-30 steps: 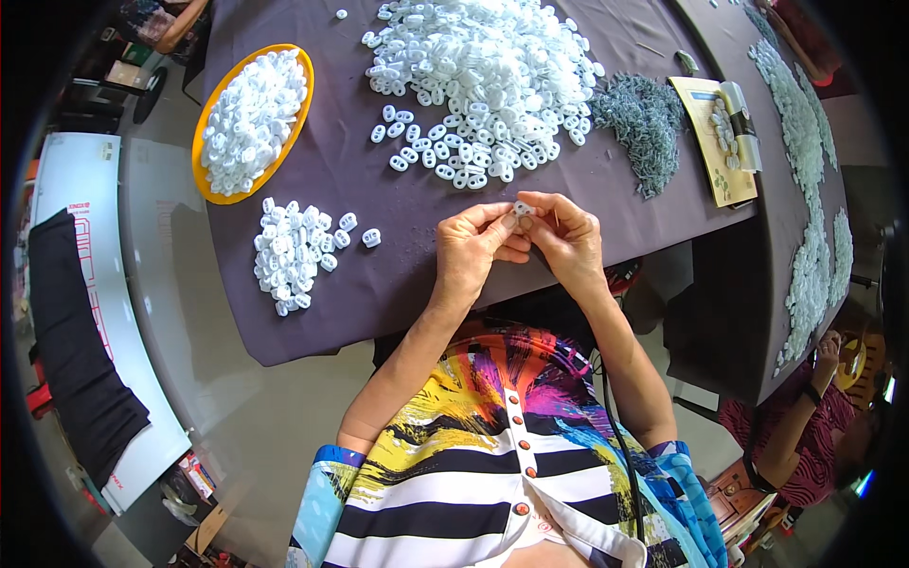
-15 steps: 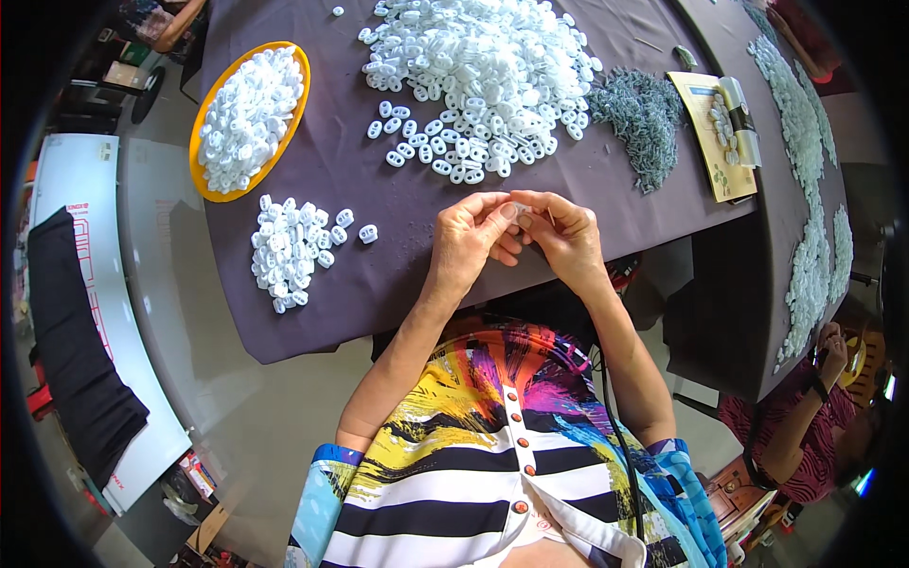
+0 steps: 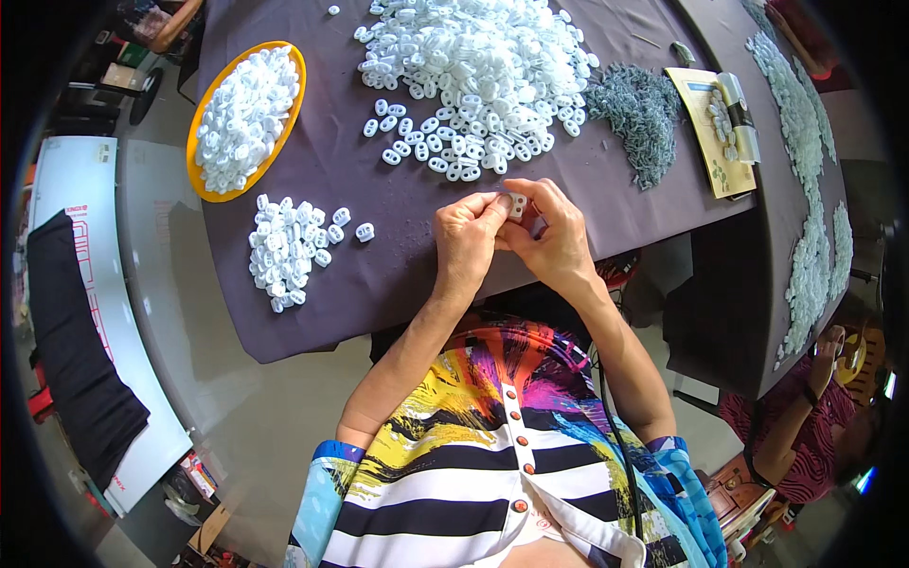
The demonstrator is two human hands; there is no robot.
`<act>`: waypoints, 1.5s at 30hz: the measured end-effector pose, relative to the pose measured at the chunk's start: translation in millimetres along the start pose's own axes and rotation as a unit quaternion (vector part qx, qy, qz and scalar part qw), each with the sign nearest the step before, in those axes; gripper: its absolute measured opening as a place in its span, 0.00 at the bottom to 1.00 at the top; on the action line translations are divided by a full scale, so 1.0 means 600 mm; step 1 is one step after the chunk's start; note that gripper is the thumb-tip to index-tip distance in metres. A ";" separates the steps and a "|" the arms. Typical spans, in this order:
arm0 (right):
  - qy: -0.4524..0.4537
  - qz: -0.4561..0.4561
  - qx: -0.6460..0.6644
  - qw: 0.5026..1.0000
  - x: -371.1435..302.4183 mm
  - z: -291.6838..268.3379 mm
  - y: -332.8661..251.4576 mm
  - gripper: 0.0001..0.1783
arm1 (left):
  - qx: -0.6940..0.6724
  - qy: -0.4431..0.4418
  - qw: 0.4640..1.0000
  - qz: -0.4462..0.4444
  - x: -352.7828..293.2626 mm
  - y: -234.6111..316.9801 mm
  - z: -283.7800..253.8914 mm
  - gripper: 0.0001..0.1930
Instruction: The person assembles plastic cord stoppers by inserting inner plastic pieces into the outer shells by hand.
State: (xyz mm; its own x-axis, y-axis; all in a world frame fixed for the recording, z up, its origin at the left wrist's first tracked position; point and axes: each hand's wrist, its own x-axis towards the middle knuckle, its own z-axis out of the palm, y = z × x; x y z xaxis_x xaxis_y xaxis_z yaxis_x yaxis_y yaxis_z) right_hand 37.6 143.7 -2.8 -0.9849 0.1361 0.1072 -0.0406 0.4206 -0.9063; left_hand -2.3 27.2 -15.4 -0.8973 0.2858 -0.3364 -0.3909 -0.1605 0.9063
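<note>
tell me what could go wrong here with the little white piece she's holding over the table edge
1. Both hands, left hand and right hand, pinch one small white piece near the table edge; if it slips, it could fall past the edge.
2. The big white pile lies just beyond the hands; a forward reach might scatter its loose pieces.
3. The grey pile lies against the white one, so parts could mix.
</note>
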 end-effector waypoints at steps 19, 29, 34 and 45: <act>0.012 -0.124 -0.060 0.990 -0.001 -0.009 0.032 0.18 | 0.022 -0.057 0.996 -0.069 0.003 0.014 -0.009 0.11; -0.004 -0.120 -0.065 0.991 -0.001 -0.010 0.033 0.16 | 0.032 -0.050 0.998 -0.014 -0.002 0.002 -0.007 0.11; 0.003 -0.129 -0.071 0.989 -0.001 -0.010 0.031 0.16 | 0.055 -0.045 0.997 0.004 -0.005 0.002 -0.005 0.12; 0.051 -0.105 -0.053 0.992 0.000 -0.009 0.024 0.19 | 0.039 -0.029 0.999 0.004 -0.003 -0.001 -0.004 0.11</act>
State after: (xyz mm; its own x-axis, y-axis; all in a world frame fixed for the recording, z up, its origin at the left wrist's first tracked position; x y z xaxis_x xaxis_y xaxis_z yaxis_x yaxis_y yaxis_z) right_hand 38.0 154.4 -13.5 -0.9340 0.1236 0.3353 -0.2197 0.5414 -0.8116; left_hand -0.7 24.8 -16.0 -0.8863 0.3397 -0.3147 -0.3638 -0.0905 0.9270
